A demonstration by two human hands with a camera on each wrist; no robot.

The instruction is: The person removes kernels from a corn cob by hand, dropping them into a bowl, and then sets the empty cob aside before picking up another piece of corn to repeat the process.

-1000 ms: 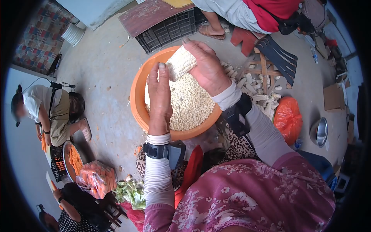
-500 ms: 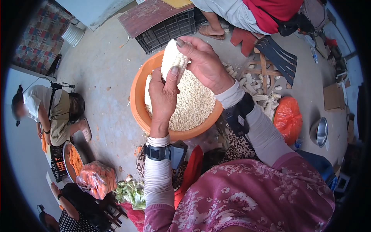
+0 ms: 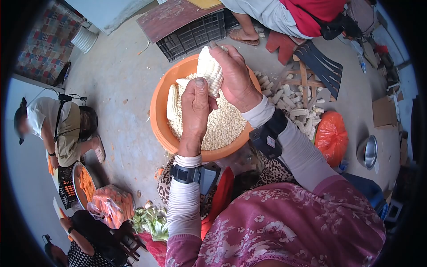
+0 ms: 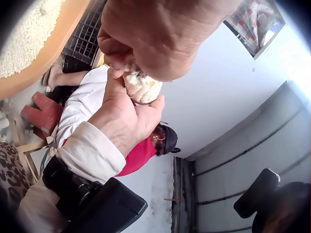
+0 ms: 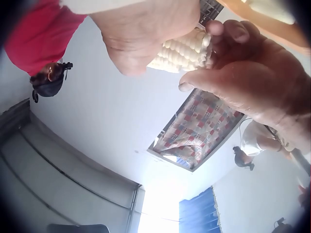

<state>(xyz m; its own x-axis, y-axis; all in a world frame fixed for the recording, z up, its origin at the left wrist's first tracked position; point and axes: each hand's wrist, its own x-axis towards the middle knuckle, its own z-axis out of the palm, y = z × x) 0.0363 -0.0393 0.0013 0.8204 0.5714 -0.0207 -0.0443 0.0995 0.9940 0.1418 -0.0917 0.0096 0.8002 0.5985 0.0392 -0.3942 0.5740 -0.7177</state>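
Note:
A white corn cob [image 3: 210, 70] is held above an orange basin [image 3: 156, 116] of loose kernels [image 3: 224, 120]. The right hand [image 3: 236, 80] grips its upper right side, thumb along the top. Below, the left hand [image 3: 195, 109] has curled fingers at the cob's lower end, thumb pointing up. In the left wrist view the cob [image 4: 142, 89] sits between both hands; the right wrist view shows its kernel rows [image 5: 180, 52] beside the left hand's [image 5: 257, 68] thumb and fingers. Another whole cob [image 3: 172, 102] lies inside the basin at the left.
Stripped cobs [image 3: 289, 97] are heaped on the floor right of the basin, by a wooden frame [image 3: 304, 82] and an orange bag [image 3: 331, 133]. A black crate [image 3: 193, 35] stands beyond. Carrots in a bag [image 3: 113, 204] and two people are at the left; another sits at the top.
The cob has turned and shifted slightly right since half a second ago. The left hand has moved right and its fingers are more curled than a second ago.

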